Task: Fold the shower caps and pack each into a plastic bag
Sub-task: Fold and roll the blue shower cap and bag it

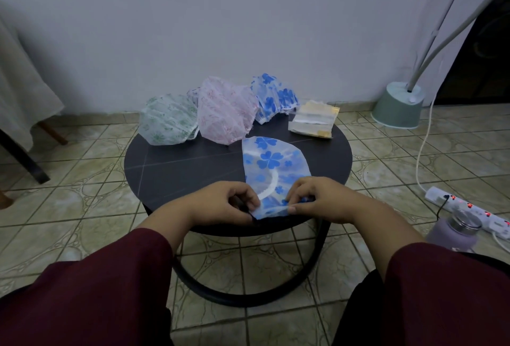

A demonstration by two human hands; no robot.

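Observation:
A blue-flowered shower cap [271, 163] lies flattened on the round dark table [176, 169], folded to a half shape. My left hand [225, 202] and my right hand [317, 198] both pinch its near edge at the table's front rim. Behind it lie a green-flowered cap [167, 119], a pink cap [225, 112] and another blue-flowered cap [274, 98], all loose and puffed. A stack of clear plastic bags [313, 122] sits at the back right of the table.
A purple bottle with a metal lid [456, 231] stands on the tiled floor at right, beside a white power strip [469, 206] with its cable. A green stand base [397, 105] is by the wall. A cloth-draped table [22, 91] stands at left.

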